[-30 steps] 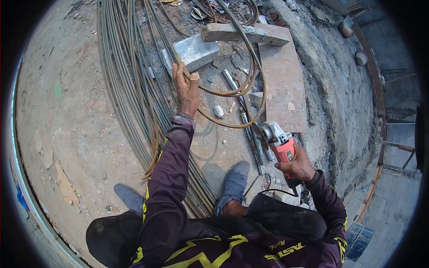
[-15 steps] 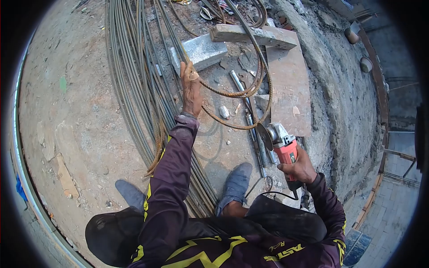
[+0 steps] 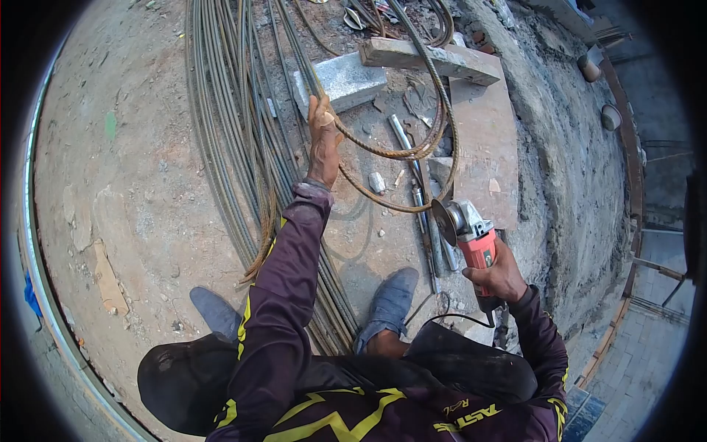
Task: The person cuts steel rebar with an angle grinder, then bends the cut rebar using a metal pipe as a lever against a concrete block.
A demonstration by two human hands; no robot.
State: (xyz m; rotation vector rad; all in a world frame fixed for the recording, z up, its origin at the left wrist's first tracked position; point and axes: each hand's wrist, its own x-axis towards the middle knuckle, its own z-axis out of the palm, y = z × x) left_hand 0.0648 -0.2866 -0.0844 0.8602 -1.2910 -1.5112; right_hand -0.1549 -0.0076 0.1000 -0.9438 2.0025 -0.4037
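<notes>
My left hand is at the near end of some looped rusty rebar, its fingers against the bars beside a grey block. My right hand is wrapped round the body of a red angle grinder. The grinder's disc stands close to the lowest part of the rebar loop, right of it; whether they touch cannot be made out. What my left palm covers is hidden.
Long rebar bundles run along the ground left of my left hand. A wooden piece crosses the block and a flat board. Metal pipes lie near the grinder, whose black cord trails by my foot.
The view has shifted slightly, so the block, board and rebar appear further right and lower. Both hands keep their hold, and the grinder's disc now shows at a more open angle.
</notes>
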